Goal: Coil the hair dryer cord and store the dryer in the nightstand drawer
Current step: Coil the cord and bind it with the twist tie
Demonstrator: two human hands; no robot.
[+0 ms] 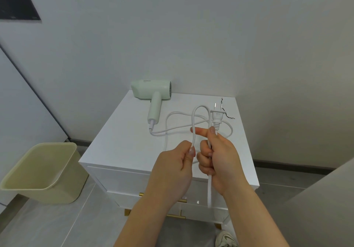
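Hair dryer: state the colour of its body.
The hair dryer is pale mint green, its cord white; the head view shows it.

Landmark: we see a beige waste bin (63, 189).
Floor (57, 225): grey tiles under the waste bin.
Wall (191, 35): pale grey, behind the waste bin.
Panel (17, 3): dark, high above the waste bin.

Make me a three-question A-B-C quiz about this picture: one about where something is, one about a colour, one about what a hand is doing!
1. Where is the hair dryer? A in a drawer; B on the nightstand; C on the floor.
2. Its colour? A pink; B pale green; C black.
3. The right hand is: A gripping the cord; B lying flat; C empty.
Answers: B, it lies on the white top; B, its body is pale green; A, it curls round the cord below the plug.
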